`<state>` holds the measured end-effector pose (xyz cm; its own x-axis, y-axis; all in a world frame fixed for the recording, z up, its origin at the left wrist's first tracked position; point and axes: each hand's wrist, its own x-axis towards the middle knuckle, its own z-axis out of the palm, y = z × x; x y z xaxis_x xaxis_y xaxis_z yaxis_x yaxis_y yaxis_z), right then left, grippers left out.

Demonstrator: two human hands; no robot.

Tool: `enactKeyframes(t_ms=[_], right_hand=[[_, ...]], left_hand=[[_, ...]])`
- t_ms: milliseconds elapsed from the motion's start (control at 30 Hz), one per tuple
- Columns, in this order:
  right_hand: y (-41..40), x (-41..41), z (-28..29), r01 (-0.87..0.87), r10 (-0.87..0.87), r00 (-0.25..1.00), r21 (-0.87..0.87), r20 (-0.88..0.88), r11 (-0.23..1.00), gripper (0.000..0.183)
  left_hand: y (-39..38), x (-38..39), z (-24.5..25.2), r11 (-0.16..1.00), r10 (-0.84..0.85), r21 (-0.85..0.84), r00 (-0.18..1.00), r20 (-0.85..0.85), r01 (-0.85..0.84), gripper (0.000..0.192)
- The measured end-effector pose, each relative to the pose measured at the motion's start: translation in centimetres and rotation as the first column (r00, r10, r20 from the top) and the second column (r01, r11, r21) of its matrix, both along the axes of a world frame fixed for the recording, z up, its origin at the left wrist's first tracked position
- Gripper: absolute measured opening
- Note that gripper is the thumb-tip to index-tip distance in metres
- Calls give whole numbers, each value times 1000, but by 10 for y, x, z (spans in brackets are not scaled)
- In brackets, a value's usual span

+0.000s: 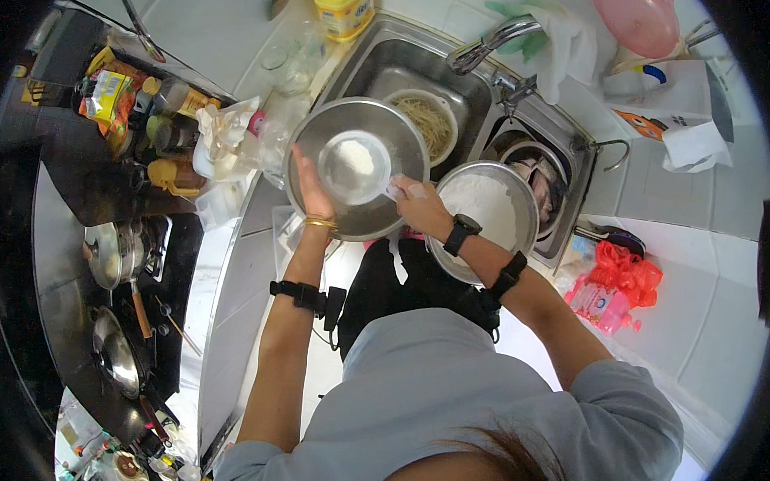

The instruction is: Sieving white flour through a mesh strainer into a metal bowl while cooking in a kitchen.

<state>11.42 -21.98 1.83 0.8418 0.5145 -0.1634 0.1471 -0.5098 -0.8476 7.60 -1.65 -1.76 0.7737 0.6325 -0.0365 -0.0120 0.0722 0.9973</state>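
Observation:
My right hand (419,202) grips the rim or short handle of a small round sieve or bowl (353,168) with white powder in its middle. It is over a wide steel bowl (306,130). Against that wide bowl's left inner side lies my left hand (311,186), fingers extended; whether it bears any weight I cannot tell. Close by on the right, partly under my right forearm, a second steel bowl (483,203) holds much white powder. Behind, a white bowl of pale shreds (422,116) sits in the sink basin.
The steel double sink (393,54) has a chrome faucet (497,42); its right basin holds a pot of what looks like fish or meat (542,192). Jars and a yellow container (345,10) stand left. Pans (117,254) rest on the stove. A red plastic bag (622,270) lies right.

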Motion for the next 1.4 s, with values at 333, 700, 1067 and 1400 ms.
enactKeyframes(t_ms=[333,700,1067,1400], right_hand=[[-3,-1,-4,-18,16,996,18,86,1000,20],[-1,8,21,-69,76,989,-60,125,996,25],[0,3,23,-38,46,983,-50,176,998,21],[-9,11,16,-45,65,989,-147,136,988,23]], left_hand=[[3,-9,-5,999,26,-18,999,-29,-26,65],[3,-15,0,999,32,-23,999,32,-31,63],[5,-17,1,997,40,-67,999,-8,-40,64],[2,-17,5,982,-56,-180,998,6,56,55]])
